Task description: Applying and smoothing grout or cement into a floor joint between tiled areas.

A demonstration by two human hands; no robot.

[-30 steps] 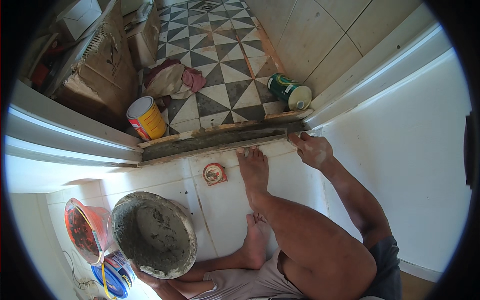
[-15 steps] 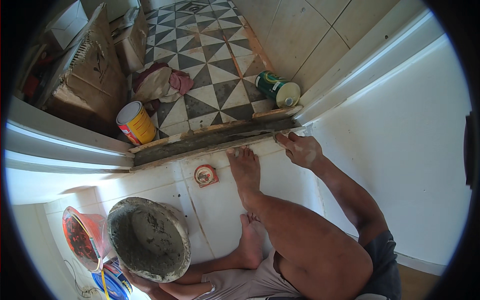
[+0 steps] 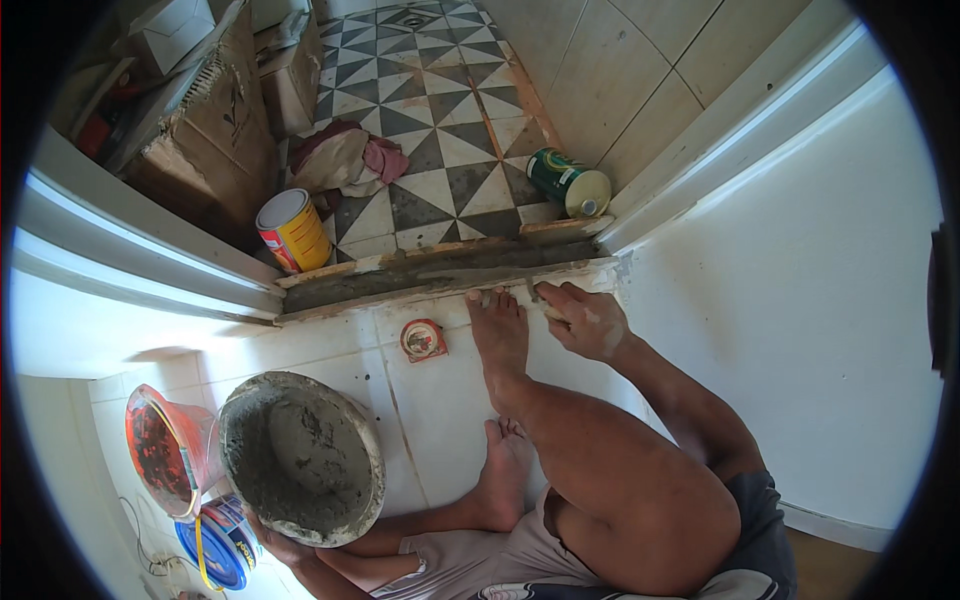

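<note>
My left hand [image 3: 276,541] grips the lower left side of a round mortar bucket [image 3: 372,470], its fingers partly hidden behind the wall. The bucket is tilted toward me, with wet grey mortar [image 3: 305,455] inside. My right hand [image 3: 590,322] is closed around the handle of a small trowel [image 3: 534,291], just right of my forward foot. Its blade is hard to make out. Beyond the hand, a strip of grey mortar [image 3: 400,282] fills the channel across the doorway threshold. A red-edged tape measure [image 3: 424,341] lies on the white tiles left of my foot.
Past the threshold, a yellow and red can [image 3: 296,232], a crumpled cloth [image 3: 350,165] and a tipped green container [image 3: 568,183] lie on patterned tiles. Cardboard boxes [image 3: 205,150] stand far left. A red bucket [image 3: 172,450] and a blue-lidded tub [image 3: 215,550] are beside the mortar bucket.
My right hand has drawn the trowel back from the mortar channel, toward me and slightly left. The left hand stays at the mortar bucket. The whole view has shifted a little.
</note>
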